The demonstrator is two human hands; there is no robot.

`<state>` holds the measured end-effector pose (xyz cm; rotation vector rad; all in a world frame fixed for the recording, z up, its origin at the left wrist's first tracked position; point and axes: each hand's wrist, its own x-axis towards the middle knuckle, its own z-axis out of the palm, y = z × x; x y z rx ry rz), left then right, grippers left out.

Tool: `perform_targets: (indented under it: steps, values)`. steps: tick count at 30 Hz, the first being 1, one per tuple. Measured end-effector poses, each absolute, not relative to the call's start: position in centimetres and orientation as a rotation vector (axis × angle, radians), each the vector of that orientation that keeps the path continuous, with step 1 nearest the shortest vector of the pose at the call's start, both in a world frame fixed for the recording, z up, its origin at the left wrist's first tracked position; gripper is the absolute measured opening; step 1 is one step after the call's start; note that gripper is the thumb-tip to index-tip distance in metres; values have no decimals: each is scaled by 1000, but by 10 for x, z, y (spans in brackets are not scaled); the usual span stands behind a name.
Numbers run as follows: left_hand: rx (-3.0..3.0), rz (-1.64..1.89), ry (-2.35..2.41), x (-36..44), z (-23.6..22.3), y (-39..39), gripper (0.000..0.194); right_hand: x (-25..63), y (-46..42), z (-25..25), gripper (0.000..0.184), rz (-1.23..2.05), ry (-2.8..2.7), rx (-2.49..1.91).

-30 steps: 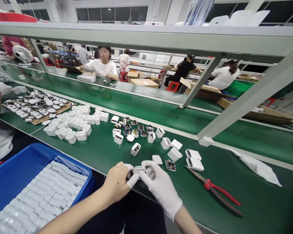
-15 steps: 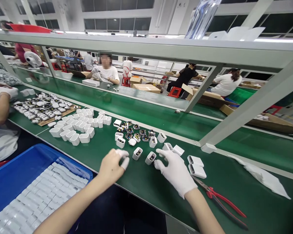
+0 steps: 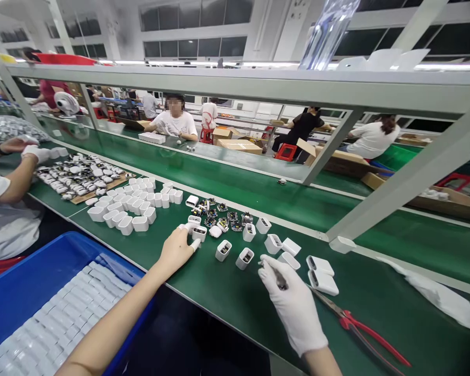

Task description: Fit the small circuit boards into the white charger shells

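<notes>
Our right hand (image 3: 293,300) now holds a circuit board (image 3: 282,283)
Our left hand (image 3: 176,247) has reached a white case (image 3: 199,236); gripped or not, we can't tell.

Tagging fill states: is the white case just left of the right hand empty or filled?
Not empty: dark parts show inside the case. How deep they fill it, I cannot tell.

Head-worn view — forward, down; hands (image 3: 177,247) (image 3: 295,303) close
</notes>
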<state>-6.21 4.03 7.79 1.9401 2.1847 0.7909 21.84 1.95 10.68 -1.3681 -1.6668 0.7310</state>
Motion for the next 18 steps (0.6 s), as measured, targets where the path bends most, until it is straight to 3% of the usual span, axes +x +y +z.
perform_targets:
  steps: [4, 8, 13, 18]
  values:
    - [1952, 808, 2290, -76, 83, 37, 44, 214, 1, 103, 56, 1255, -1341, -1268]
    - [1878, 822, 2623, -115, 93, 30, 42, 215, -4, 90, 56, 1458, -1170, -1208]
    - [1735, 714, 2896, -159, 87, 17, 31, 208, -18, 89, 49, 1238, -1330, -1108]
    - [1912, 738, 2750, -140, 87, 2, 26, 197, -36, 97, 44, 1010, -1420, -1000]
